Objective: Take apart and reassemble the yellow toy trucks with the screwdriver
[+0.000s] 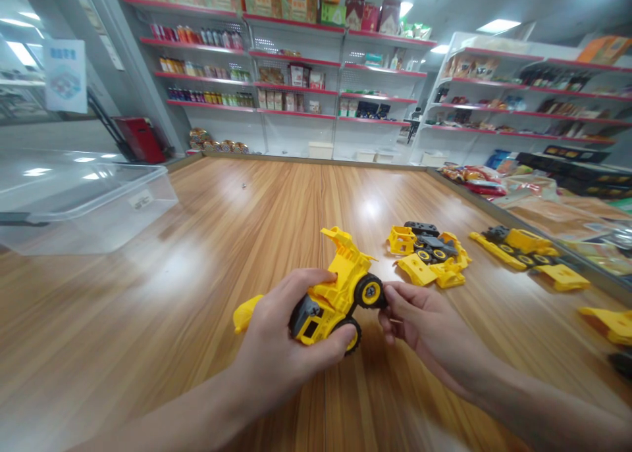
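Observation:
A yellow toy dump truck with black tyres and a grey cab part is held above the table, tilted. My left hand wraps around its cab end, thumb by the lower wheel. On the other side, my right hand has thumb and fingers pinched at a dark part just beside the upper wheel. What exactly those fingertips grip is partly hidden. Behind my left hand, a yellow plastic piece shows; whether it touches the truck I cannot tell.
Yellow and black toy truck parts lie to the right, with another group farther right and more pieces at the edge. A clear plastic bin stands left on the wooden table. Stocked shelves rise behind.

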`<state>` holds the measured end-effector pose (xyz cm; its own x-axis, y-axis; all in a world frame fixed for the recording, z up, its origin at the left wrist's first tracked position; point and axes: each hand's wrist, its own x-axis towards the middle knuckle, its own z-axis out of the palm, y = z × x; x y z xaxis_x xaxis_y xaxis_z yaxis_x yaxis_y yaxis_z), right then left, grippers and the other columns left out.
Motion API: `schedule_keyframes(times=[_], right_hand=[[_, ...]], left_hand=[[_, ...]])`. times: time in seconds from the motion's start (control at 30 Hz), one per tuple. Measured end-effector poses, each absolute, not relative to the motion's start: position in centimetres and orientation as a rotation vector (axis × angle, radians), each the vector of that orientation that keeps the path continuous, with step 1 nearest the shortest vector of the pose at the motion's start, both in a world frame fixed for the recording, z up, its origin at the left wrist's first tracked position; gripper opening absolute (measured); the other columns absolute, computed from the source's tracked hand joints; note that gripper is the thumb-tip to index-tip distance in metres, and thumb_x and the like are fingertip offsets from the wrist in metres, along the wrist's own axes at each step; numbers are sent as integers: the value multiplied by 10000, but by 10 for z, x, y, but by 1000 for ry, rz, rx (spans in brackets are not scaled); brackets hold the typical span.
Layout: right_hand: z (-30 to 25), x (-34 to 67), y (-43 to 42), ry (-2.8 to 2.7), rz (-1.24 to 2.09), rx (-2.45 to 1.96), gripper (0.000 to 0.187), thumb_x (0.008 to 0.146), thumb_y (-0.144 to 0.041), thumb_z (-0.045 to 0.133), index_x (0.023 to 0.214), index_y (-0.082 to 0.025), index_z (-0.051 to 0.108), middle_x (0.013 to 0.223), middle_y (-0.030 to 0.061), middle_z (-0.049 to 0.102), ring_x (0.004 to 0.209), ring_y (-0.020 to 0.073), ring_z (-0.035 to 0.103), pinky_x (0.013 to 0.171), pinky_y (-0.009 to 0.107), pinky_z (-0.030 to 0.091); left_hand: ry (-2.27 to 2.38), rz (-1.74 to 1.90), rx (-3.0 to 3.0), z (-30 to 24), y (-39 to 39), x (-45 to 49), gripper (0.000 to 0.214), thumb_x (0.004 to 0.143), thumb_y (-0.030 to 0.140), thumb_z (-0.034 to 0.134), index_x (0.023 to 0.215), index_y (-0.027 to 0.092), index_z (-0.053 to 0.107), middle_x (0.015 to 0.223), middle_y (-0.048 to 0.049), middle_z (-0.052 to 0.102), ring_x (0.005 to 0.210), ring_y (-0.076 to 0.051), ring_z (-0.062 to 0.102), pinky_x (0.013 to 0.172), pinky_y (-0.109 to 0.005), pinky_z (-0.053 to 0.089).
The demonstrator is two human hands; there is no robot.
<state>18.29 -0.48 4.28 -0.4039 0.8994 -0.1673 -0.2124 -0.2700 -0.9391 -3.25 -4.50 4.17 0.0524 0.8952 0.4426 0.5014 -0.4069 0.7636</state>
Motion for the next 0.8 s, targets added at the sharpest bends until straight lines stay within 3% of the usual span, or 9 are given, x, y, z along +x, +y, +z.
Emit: schedule_keyframes(times=[0.13,0.23,0.43,0.6,0.8], right_hand=[[42,184,-6,-1227,1713,-942,288,813,-223,757,1084,-172,675,857,23,626,739,119,540,701,245,468],[41,183,-5,-1270,1726,-922,195,863,-305,704,983,-153,678,784,19,599,655,107,509,590,224,441],[42,186,-4,-1286,1843,-924,347,914,-429,610,743,-130,571,614,-30,450,464,48,342,415,189,228],[44,189,-5,-1237,1952,-977,353,895,-467,611,757,-156,513,595,-51,425,414,27,250,380,183,105],[48,192,-6,-1147,2033,-1090,351,857,-498,616,765,-177,508,561,-71,394,388,29,183,368,176,78]], left_hand=[[1404,1287,1918,42,-45,-32,430,769,324,723,1139,269,509,976,-12,684,773,-167,661,687,-296,548],[1391,1274,1899,43,-46,-31,437,770,326,724,1144,272,503,920,0,681,717,-155,649,660,-288,546],[1267,1299,1908,45,-49,-30,475,749,280,737,1157,276,493,1011,-11,661,776,-154,655,688,-275,553],[1255,1259,1888,46,-49,-32,474,743,286,743,1145,271,492,947,1,646,721,-143,631,643,-264,545],[1204,1243,1926,44,-49,-35,511,747,302,750,1177,276,474,1005,-14,636,774,-155,641,692,-273,554]])
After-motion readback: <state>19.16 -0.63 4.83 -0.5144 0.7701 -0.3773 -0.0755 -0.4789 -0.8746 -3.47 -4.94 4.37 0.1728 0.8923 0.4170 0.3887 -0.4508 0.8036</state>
